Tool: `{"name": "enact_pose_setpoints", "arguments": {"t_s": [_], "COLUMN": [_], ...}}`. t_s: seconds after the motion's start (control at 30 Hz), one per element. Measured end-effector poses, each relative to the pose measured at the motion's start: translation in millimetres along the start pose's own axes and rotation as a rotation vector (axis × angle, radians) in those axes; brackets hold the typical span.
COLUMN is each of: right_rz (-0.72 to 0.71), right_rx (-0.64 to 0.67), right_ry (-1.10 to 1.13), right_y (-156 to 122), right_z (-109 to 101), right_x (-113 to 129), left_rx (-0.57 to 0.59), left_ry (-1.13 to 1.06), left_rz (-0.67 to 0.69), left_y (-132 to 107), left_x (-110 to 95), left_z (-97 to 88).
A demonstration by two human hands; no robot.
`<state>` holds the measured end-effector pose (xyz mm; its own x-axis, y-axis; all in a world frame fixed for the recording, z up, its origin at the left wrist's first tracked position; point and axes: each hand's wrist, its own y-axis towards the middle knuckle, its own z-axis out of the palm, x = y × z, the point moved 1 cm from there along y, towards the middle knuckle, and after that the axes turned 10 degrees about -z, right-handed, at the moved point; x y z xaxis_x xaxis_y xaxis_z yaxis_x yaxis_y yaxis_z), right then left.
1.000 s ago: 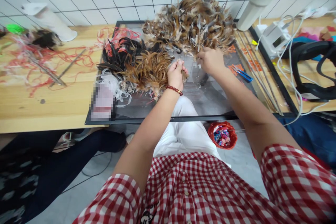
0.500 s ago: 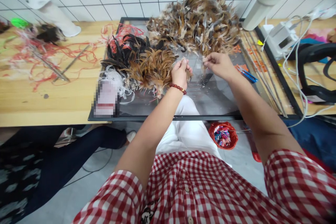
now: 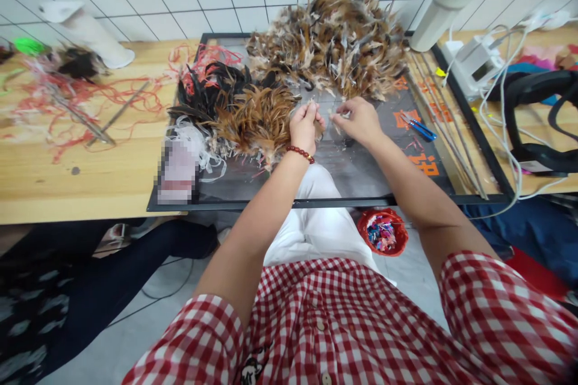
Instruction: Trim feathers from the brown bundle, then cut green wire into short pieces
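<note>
Large feather heap: a broad mass of mottled brown, pale and dark feathers [image 3: 334, 42] is piled at the far side of a grey board [image 3: 365, 183] on the counter [image 3: 112, 189].
Left hand: held in front of the heap, with the left hand [image 3: 303, 127] curled and thumb pressed to fingers; some pale tips [image 3: 312, 101] are seen above the thumb, but what else is gripped cannot be told.
Right hand: also held in front of the heap, slightly right of the other; by the right hand [image 3: 360, 121] a small pale wisp [image 3: 337, 129], seemingly a feather, is pinched between thumb and finger.
Change: a second ago the heap's near edge was being touched by the right hand; now it is drawn clear, nearer the left, with a gap left between them.
Meaning: a piece is judged to have been singled out from the heap.
Brown and black feathers: the brown pile [image 3: 255, 120] and black plumes [image 3: 212, 90] are laid front-left of the heap, the brown just beside the left hand.
Blue cutter: left lying front-right of the heap [image 3: 423, 128].
</note>
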<state>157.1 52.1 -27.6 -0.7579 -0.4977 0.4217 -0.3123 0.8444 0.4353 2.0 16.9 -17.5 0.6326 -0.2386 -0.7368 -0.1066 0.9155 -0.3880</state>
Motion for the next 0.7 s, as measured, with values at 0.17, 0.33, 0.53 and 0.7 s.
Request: {"name": "enact_pose_setpoints", "arguments": {"t_s": [0.17,0.33,0.53,0.7], "right_rz": [0.018,-0.022,-0.043,-0.061], "right_rx": [-0.055,-0.218,-0.155,-0.088], "right_ry": [0.096,0.414,0.44,0.341], "right_y": [-2.2,-12.4,-15.9,-17.4], "right_z": [1.5,-14.8,-17.3,-16.3], "right_x": [10.4,32.6,52.0,50.5], "left_rx": [-0.011,0.027,0.053,0.069], "left_ry": [0.023,0.046,0.078,0.07], "left_rz": [-0.006,0.004,0.061,0.053], "left_y": [-3.5,-5.8,-5.0,-6.9], "left_x": [-0.3,2.0,4.2,3.6], "left_z": [1.2,2.6,0.5,1.7]}}
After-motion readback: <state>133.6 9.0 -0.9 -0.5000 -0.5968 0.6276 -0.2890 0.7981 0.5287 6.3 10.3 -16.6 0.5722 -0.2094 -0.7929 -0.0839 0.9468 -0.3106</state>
